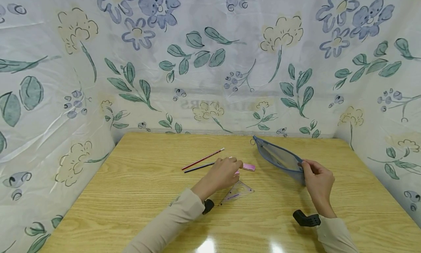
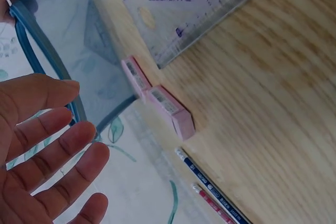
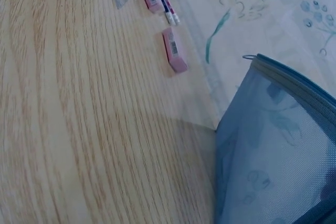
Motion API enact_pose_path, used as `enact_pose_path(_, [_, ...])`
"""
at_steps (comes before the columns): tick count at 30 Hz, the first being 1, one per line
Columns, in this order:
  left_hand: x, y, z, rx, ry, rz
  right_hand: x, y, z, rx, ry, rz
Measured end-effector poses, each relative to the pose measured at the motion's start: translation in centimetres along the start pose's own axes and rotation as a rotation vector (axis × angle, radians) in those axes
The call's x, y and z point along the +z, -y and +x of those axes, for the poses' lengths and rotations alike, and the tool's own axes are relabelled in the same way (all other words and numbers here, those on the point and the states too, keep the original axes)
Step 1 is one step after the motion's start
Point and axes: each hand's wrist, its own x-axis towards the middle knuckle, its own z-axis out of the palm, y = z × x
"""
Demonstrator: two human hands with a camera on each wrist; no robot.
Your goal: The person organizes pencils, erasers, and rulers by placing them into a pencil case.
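My right hand [image 1: 319, 183] pinches the near right end of a blue mesh zipper pouch [image 1: 279, 159], raised at that end with its mouth parted. A darker angular shape shows through the mesh in the left wrist view. My left hand [image 2: 52, 150] holds nothing; its fingers are spread and slightly bent. From the head view it hovers among two pink erasers, one [image 1: 249, 167] beyond the fingertips and another [image 2: 172, 113] mostly hidden by the hand. Closer to me lies a clear triangular set square [image 1: 238, 192] with purple print.
Left of the hand, a red pencil [image 1: 202, 159] and a dark blue pencil [image 1: 198, 167] lie on the wooden table [image 1: 148, 209]. A flower-printed cloth [image 1: 210, 81] hangs behind the table and along both sides.
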Motion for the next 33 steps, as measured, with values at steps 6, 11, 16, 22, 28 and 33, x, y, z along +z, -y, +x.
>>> enact_pose_path(6, [0.1, -0.2, -0.4, -0.012, 0.040, -0.043, 0.1, 0.0, 0.1, 0.024, 0.009, 0.021])
enact_pose_path(11, [0.4, -0.1, -0.7, 0.001, 0.050, -0.053, 0.2, 0.0, 0.0, 0.021, 0.015, 0.057])
enact_pose_path(16, [0.6, -0.3, -1.0, -0.005, 0.085, -0.098, 0.3, -0.2, 0.0, 0.019, 0.008, 0.072])
enact_pose_path(22, [0.9, -0.9, -1.2, -0.049, 0.131, -0.113, 0.3, -0.1, -0.1, 0.032, 0.004, 0.076])
enact_pose_path(28, [1.3, -1.8, -1.5, -0.096, 0.198, -0.103, 0.4, 0.0, -0.2, 0.046, 0.005, 0.078])
enact_pose_path(33, [1.4, -2.3, -1.3, -0.121, 0.234, -0.103, 0.4, 0.1, -0.3, 0.023, -0.001, 0.074])
